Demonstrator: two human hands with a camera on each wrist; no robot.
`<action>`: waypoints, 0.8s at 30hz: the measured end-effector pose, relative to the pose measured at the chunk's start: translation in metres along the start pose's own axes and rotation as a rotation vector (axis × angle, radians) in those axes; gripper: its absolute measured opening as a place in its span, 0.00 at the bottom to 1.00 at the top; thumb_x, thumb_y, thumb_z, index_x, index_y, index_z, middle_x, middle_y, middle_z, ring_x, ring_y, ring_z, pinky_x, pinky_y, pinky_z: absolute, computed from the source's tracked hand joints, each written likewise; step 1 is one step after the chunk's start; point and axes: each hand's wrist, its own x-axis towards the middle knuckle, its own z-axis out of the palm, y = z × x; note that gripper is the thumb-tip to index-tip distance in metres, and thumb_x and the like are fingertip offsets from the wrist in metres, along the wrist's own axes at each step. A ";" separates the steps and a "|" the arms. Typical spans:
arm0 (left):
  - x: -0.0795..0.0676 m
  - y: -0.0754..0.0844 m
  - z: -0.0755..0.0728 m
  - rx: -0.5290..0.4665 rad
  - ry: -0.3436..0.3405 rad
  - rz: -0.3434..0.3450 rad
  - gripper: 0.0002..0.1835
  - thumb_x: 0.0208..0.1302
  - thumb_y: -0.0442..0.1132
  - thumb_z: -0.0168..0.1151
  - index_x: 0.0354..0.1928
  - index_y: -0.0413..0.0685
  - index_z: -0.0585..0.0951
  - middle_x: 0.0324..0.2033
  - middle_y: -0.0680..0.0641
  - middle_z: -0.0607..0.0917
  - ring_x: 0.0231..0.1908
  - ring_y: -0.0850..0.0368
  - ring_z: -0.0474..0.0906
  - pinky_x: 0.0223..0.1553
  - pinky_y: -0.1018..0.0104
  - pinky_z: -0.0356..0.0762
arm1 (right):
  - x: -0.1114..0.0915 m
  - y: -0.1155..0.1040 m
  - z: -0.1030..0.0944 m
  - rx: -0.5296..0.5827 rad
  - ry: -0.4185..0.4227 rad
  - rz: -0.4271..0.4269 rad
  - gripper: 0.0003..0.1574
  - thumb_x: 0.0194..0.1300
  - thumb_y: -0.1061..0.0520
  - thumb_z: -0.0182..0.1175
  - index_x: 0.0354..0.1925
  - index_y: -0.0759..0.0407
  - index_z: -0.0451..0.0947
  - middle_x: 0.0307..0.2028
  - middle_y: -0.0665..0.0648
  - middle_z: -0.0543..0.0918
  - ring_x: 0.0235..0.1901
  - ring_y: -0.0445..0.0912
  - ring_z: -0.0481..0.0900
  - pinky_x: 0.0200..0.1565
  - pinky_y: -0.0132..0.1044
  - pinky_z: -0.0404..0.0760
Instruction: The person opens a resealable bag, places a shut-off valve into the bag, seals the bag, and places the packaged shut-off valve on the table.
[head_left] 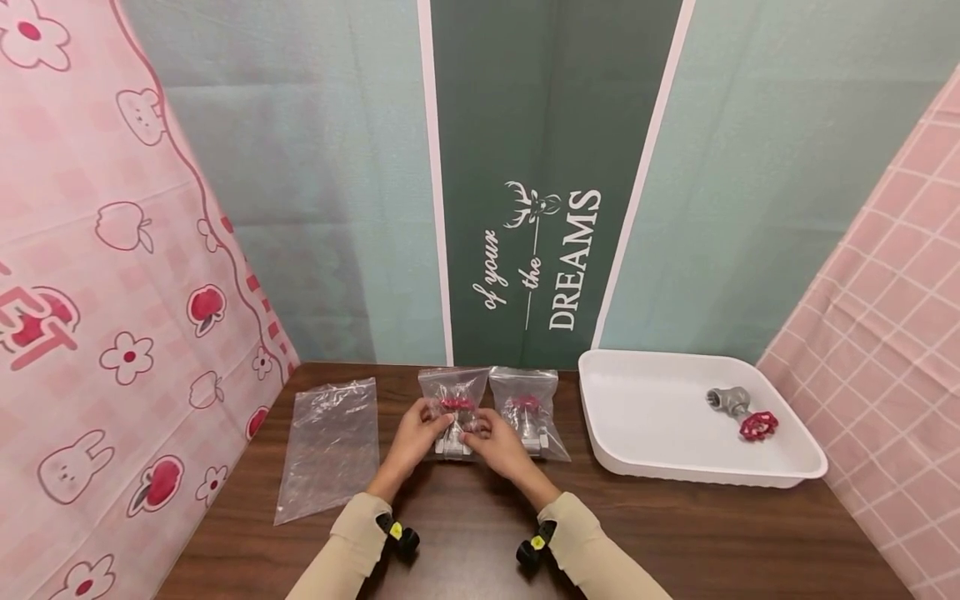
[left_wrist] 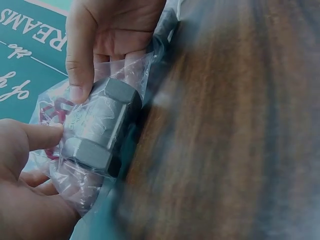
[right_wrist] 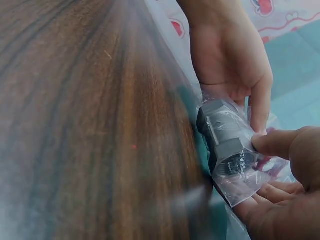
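Note:
A grey metal valve [head_left: 452,447] with a red handwheel lies inside a clear zip bag [head_left: 457,382] on the table. My left hand [head_left: 415,435] pinches the bagged valve from the left, thumb on the front. From the other side my right hand [head_left: 501,448] grips it too. The left wrist view shows the valve's hexagonal body [left_wrist: 100,127] through the plastic, between both thumbs. In the right wrist view, the threaded opening [right_wrist: 236,164] at one end shows through the film. A second bagged valve [head_left: 534,440] lies just beyond my right hand.
A flat clear plastic bag [head_left: 330,454] lies at the left of the wooden table [head_left: 465,533]. On the right, a white tray [head_left: 637,454] holds another grey valve [head_left: 729,402] with a red handwheel [head_left: 759,426]. Fabric hangings [head_left: 360,208] enclose the back and sides.

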 end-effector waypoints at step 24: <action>0.018 -0.002 0.001 0.049 -0.011 -0.102 0.22 0.72 0.36 0.67 0.60 0.27 0.78 0.44 0.38 0.88 0.37 0.60 0.78 0.36 0.70 0.76 | 0.008 -0.005 0.005 -0.143 0.118 -0.006 0.30 0.65 0.65 0.71 0.60 0.80 0.74 0.51 0.78 0.87 0.50 0.66 0.89 0.50 0.51 0.89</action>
